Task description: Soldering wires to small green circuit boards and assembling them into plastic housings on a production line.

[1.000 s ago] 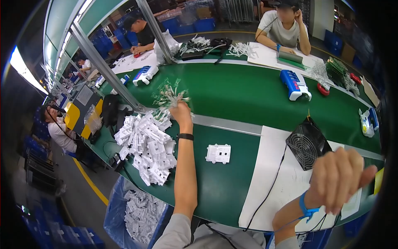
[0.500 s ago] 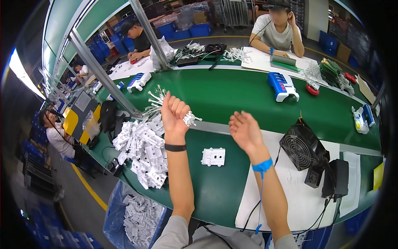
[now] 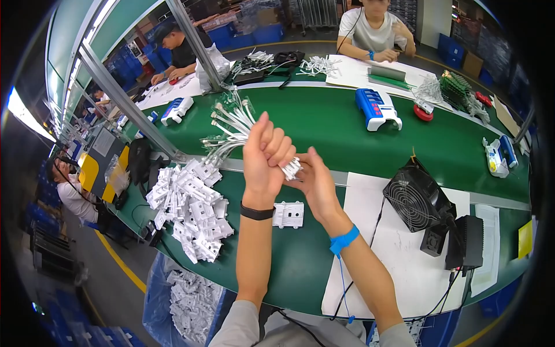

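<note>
My left hand (image 3: pixel 269 151) is closed around a bundle of white cables (image 3: pixel 234 124), held above the bench's far edge. Small connectors tip their far ends, amid clear plastic film; the short ends stick out on the right of my fist. My right hand (image 3: pixel 319 188) is right beside those short ends, fingers apart and curved around them; its fingertips are partly hidden, and I cannot tell whether they touch. A white plastic housing (image 3: pixel 289 214) lies flat on the green bench just below my hands. Left of my left forearm is a heap of similar white housings (image 3: pixel 193 208).
A black fan (image 3: pixel 417 199) and a black power box (image 3: pixel 466 243) with cords stand at the right on white sheeting (image 3: pixel 364 260). Blue-and-white devices (image 3: pixel 378 110) lie on the green belt (image 3: pixel 300 124) beyond. A lined bin (image 3: pixel 155 298) stands below left. Co-workers sit across.
My right hand has moved left to the short ends of the cable bundle. My left hand, still gripping the bundle, has shifted slightly right, and the view has turned a little.
</note>
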Action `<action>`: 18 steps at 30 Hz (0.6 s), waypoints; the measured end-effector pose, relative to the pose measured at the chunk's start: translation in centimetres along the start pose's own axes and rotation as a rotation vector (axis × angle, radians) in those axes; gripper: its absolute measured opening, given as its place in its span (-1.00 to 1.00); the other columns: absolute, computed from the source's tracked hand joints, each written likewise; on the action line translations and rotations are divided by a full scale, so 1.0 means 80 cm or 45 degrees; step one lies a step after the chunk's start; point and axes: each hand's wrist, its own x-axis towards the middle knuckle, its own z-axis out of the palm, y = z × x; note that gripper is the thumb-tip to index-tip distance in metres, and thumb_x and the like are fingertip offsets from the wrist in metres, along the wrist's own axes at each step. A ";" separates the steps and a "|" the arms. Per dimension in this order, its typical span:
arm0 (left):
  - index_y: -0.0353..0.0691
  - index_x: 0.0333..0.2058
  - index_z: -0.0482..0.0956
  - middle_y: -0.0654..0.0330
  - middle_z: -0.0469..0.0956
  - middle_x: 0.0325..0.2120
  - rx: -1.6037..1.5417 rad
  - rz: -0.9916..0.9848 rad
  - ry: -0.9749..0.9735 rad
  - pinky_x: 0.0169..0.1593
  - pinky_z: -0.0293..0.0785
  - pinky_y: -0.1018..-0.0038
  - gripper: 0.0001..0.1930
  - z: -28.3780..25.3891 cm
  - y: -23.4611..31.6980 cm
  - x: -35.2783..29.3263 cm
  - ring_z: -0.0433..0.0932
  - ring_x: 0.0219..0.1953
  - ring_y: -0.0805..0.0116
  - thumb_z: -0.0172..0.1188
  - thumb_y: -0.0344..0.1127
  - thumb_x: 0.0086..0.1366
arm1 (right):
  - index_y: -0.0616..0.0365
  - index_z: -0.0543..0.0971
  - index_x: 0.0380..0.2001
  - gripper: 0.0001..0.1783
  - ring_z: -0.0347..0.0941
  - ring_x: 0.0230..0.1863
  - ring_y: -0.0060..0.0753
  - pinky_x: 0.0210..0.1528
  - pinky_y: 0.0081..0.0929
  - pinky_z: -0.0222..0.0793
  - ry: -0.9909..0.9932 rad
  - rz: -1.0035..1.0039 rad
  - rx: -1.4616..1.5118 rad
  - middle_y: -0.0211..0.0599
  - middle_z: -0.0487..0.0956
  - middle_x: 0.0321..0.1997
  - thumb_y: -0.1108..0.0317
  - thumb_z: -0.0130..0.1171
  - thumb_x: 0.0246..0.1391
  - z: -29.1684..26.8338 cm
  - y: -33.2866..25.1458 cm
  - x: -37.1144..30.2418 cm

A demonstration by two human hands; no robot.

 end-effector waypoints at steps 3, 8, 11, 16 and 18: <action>0.04 -0.68 0.04 0.48 -0.06 -0.79 -0.011 0.046 0.062 -0.66 -0.12 0.54 -0.47 -0.012 0.017 0.002 -0.14 -0.77 0.60 -0.05 -0.15 0.53 | 0.22 0.46 -0.32 -0.65 0.50 -0.44 -0.52 -0.39 -0.55 0.46 -0.077 -0.151 -0.360 -0.33 0.54 -0.45 0.17 -0.08 0.45 0.003 -0.004 -0.008; 0.02 -0.66 0.07 0.47 -0.07 -0.79 -0.179 0.100 -0.018 -0.69 -0.12 0.56 -0.49 -0.028 0.038 0.000 -0.14 -0.78 0.61 -0.11 -0.20 0.57 | 0.24 0.48 -0.27 -0.80 0.43 -0.47 -0.61 -0.38 -0.63 0.38 -0.226 -0.236 -0.516 -0.40 0.51 -0.49 0.32 0.04 0.39 0.016 -0.012 -0.022; 0.02 -0.65 0.07 0.47 -0.06 -0.79 -0.203 0.075 -0.049 -0.69 -0.11 0.56 -0.50 -0.028 0.042 -0.001 -0.14 -0.78 0.60 -0.14 -0.19 0.58 | 0.26 0.49 -0.27 -0.84 0.44 -0.47 -0.62 -0.39 -0.63 0.37 -0.215 -0.300 -0.567 -0.42 0.52 -0.49 0.37 0.10 0.34 0.019 -0.011 -0.026; 0.00 -0.65 0.08 0.45 -0.04 -0.80 -0.342 -0.018 -0.132 -0.68 -0.08 0.55 -0.49 -0.026 0.040 -0.002 -0.13 -0.78 0.59 -0.19 -0.16 0.59 | 0.29 0.51 -0.30 -0.87 0.48 -0.48 -0.59 -0.40 -0.60 0.38 -0.191 -0.477 -0.730 -0.37 0.55 -0.51 0.43 0.13 0.30 0.019 -0.013 -0.028; -0.01 -0.66 0.08 0.45 -0.03 -0.80 -0.377 -0.036 -0.149 -0.67 -0.07 0.55 -0.49 -0.021 0.039 -0.003 -0.13 -0.78 0.58 -0.21 -0.15 0.59 | 0.30 0.51 -0.31 -0.87 0.49 -0.49 -0.58 -0.40 -0.59 0.38 -0.187 -0.536 -0.777 -0.35 0.56 -0.52 0.44 0.14 0.28 0.021 -0.016 -0.030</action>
